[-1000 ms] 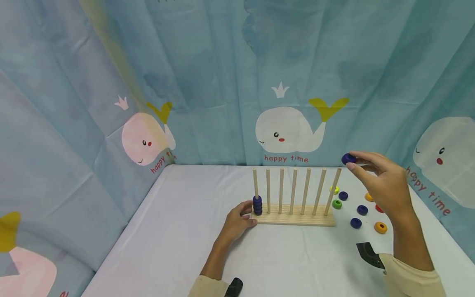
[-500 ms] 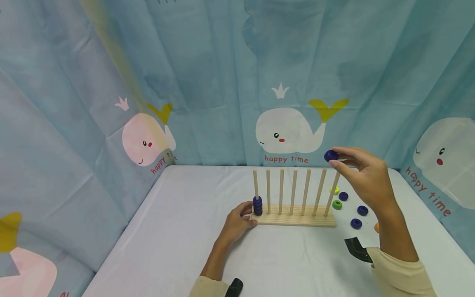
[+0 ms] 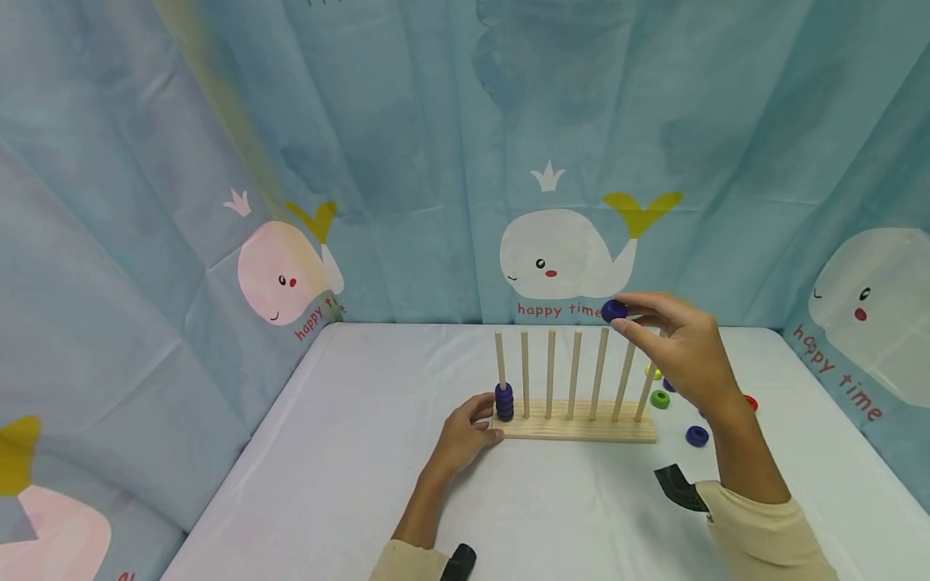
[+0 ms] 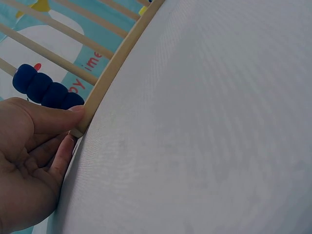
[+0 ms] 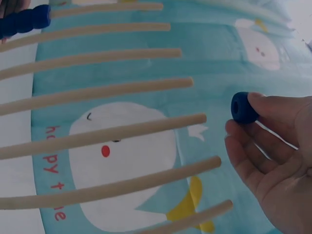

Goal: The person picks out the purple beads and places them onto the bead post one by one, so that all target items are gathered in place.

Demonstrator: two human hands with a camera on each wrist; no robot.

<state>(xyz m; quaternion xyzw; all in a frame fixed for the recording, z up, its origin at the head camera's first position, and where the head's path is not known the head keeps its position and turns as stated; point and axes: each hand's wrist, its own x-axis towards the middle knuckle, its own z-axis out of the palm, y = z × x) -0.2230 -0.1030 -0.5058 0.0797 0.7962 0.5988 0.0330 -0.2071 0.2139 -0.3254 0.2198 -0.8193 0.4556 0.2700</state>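
A pale wooden base (image 3: 581, 430) carries a row of several upright wooden pegs (image 3: 550, 373). On its leftmost peg sits a stack of several dark blue beads (image 3: 504, 402), also seen in the left wrist view. My left hand (image 3: 467, 434) grips the left end of the base, thumb on the front edge. My right hand (image 3: 679, 343) pinches one dark blue bead (image 3: 613, 311) between thumb and fingers, just above the peg tops on the right side. In the right wrist view the bead's hole (image 5: 236, 107) faces the pegs, and the bead is apart from them.
Loose beads lie right of the base: a green bead (image 3: 659, 399), a blue bead (image 3: 697, 436), a yellow bead (image 3: 654, 372) and a red bead (image 3: 751, 402), some partly hidden by the right arm. A whale-printed curtain (image 3: 407, 202) hangs behind the white tablecloth (image 3: 327, 452).
My right hand has moved left with the blue bead, from beyond the rightmost peg to over the right-hand pegs. The left hand and base have stayed in place.
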